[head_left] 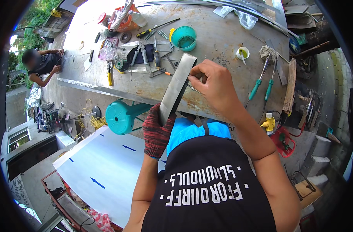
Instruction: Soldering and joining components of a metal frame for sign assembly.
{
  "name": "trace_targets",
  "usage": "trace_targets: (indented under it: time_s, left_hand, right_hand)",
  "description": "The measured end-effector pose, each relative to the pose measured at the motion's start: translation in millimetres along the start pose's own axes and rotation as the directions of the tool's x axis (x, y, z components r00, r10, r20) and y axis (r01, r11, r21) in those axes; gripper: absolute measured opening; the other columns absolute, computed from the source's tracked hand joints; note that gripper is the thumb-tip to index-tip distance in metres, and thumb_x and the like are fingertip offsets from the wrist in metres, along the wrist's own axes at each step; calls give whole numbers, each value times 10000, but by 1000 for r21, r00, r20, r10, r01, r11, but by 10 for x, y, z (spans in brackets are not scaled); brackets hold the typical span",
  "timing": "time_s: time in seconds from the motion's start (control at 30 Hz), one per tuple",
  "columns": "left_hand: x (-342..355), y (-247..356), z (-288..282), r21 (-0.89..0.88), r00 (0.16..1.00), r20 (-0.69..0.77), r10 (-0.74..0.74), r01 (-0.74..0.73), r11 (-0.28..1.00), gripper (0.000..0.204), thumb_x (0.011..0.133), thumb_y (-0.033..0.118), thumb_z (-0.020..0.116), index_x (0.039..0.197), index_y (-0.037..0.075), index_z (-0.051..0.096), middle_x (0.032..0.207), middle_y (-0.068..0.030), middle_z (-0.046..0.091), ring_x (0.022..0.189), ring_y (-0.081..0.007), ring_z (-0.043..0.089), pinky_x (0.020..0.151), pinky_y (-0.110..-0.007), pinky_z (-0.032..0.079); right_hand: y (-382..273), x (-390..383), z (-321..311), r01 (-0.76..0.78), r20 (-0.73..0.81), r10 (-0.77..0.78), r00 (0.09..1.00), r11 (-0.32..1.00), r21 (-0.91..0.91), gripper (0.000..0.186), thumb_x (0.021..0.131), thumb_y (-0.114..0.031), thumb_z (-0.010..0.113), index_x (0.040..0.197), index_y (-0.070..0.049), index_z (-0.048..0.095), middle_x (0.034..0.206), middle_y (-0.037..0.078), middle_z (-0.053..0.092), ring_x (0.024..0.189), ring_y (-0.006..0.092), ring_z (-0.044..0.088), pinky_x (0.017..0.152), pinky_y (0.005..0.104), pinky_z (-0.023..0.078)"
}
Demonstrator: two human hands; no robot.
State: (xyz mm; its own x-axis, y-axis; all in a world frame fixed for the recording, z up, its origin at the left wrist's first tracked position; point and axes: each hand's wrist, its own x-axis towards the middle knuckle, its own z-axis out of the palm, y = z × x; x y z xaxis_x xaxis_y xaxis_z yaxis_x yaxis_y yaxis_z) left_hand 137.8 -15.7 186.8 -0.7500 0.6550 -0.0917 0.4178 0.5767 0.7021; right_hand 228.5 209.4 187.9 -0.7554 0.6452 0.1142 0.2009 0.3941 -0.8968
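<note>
My left hand, in a red and black knitted glove, is closed around the lower end of a grey rectangular metal tube. The tube slants up and away over the table's near edge. Beside its upper right side is my bare right hand, with thumb and forefinger pinched together. A thin, dark, rod-like piece shows at those fingertips, too small to name. Just left of the tube, the orange part of a slim tool pokes out.
A metal worktable holds a teal bucket, pliers, a long screwdriver and two green-handled tools. A teal stool stands at left, above a white sheet. Another person is at the far left.
</note>
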Motion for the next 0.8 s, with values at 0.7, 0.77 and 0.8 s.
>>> trace_targets:
  time_s: [0.7,0.77,0.8]
  left_hand:
    - [568,425,-705,-107,983,173,54,-35,994,567,892,266,799,1314,-61,605,1110,-229,725,1060,-254,702,934,-371,533]
    - [611,458,-801,-215,966,257,32,25,976,584,890,272,803,1321,-68,601,1124,-210,724,1075,-229,689,955,-361,524]
    - [622,482,-852,-234,969,243,46,13,972,570,886,241,811,1323,-60,603,1139,-177,724,1089,-201,676,981,-345,513]
  right_hand:
    - [-391,-52,-852,303,-273,-313,910,950,-80,211,903,60,642,1046,-54,747,935,67,628,677,121,582,599,279,477]
    - [-421,-78,-855,332,-263,-345,901,938,-96,216,906,64,635,1049,-53,747,949,71,625,688,121,585,604,277,476]
    - [-431,-82,-854,349,-255,-366,895,931,-111,220,909,67,629,1053,-51,746,964,75,622,700,121,588,609,275,474]
